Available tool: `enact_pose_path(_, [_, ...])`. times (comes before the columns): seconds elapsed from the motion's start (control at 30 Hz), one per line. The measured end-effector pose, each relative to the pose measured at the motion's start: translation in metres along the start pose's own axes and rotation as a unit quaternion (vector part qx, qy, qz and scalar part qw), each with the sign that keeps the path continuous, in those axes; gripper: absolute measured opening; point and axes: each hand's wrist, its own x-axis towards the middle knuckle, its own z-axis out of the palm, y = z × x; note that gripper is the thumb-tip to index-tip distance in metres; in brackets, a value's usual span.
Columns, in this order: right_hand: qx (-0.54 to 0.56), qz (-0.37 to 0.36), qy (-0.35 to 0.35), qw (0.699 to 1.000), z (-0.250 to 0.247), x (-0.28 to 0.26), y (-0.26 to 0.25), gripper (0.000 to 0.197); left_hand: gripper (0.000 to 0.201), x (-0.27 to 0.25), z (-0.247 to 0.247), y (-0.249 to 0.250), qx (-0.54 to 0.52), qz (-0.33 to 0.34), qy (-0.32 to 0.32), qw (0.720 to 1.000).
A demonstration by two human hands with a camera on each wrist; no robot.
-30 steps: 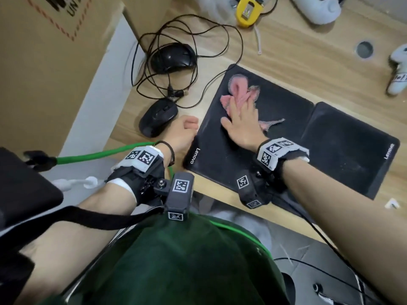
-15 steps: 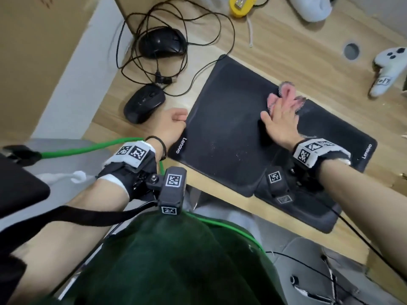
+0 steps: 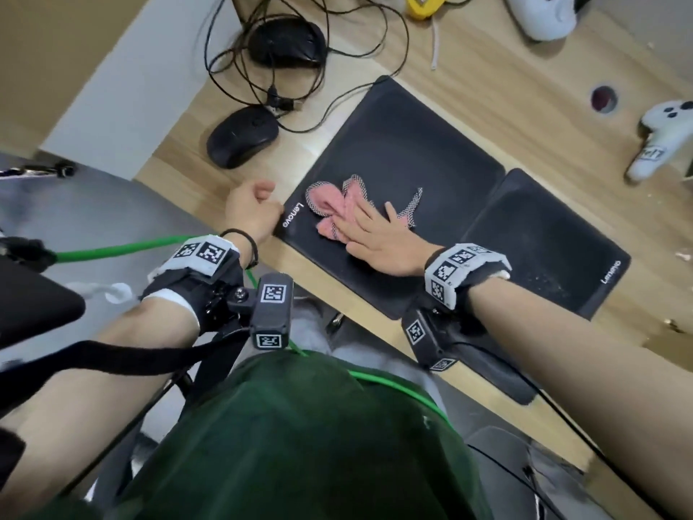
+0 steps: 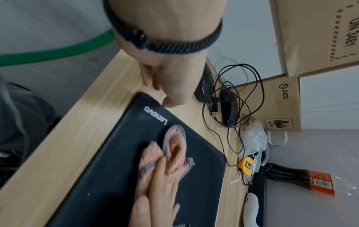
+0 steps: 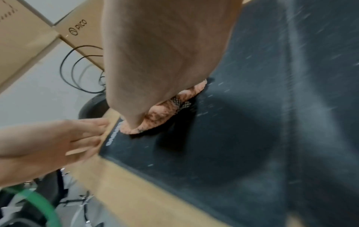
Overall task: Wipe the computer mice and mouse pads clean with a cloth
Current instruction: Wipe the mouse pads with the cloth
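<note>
Head view: since half a second ago the right hand (image 3: pixel 378 234) has swept the pink cloth (image 3: pixel 333 208) from the left mouse pad's (image 3: pixel 405 144) far right edge to its near-left corner. Fingers flat, pressing cloth. Left hand (image 3: pixel 251 212) braces the pad's corner, fingers loosely curled.

Left wrist view: cloth bunched, mesh-edged, beside the logo. Risk: the pad may skid if the brace slips.

Right wrist view: pale specks streak the second pad (image 5: pixel 320 76); the sweep could push crumbs there.
</note>
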Motion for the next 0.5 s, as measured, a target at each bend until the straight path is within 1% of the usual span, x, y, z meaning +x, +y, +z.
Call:
enact_pose_path(0.07, [0.003, 0.032, 0.014, 0.999, 0.000, -0.020, 0.027, 0.054, 0.041, -0.008, 0.008, -0.003, -0.003, -0.029, 0.067, 0.997])
enact_pose_path(0.17, [0.051, 0.132, 0.072, 0.987, -0.018, -0.036, 0.069, 0.056, 0.047, -0.018, 0.019, -0.012, -0.007, -0.099, 0.153, 0.983])
enact_pose_path(0.23, [0.099, 0.198, 0.105, 0.970, -0.034, -0.029, 0.083, 0.057, 0.049, -0.023, 0.023, -0.018, -0.025, -0.144, 0.207, 0.967])
enact_pose_path(0.3, [0.126, 0.229, 0.129, 0.957, -0.045, -0.010, 0.079, 0.058, 0.051, -0.027, 0.023, -0.023, -0.061, -0.180, 0.253, 0.948])
enact_pose_path(0.33, [0.124, 0.225, 0.135, 0.957, -0.047, 0.001, 0.070, 0.059, 0.051, -0.028, 0.022, -0.024, -0.090, -0.201, 0.260, 0.940])
enact_pose_path(0.37, [0.111, 0.209, 0.136, 0.962, -0.046, 0.011, 0.058, 0.058, 0.050, -0.026, 0.023, -0.028, -0.123, -0.218, 0.249, 0.936])
enact_pose_path(0.4, [0.090, 0.180, 0.129, 0.971, -0.043, 0.020, 0.043, 0.057, 0.049, -0.027, 0.021, -0.027, -0.150, -0.240, 0.230, 0.931])
enact_pose_path(0.47, [0.039, 0.099, 0.090, 0.990, -0.030, 0.031, 0.010, 0.054, 0.047, -0.027, 0.018, -0.024, -0.169, -0.259, 0.208, 0.928])
enact_pose_path(0.5, [0.012, 0.058, 0.068, 0.996, -0.023, 0.034, -0.005, 0.054, 0.046, -0.022, 0.017, -0.025, -0.167, -0.263, 0.220, 0.924])
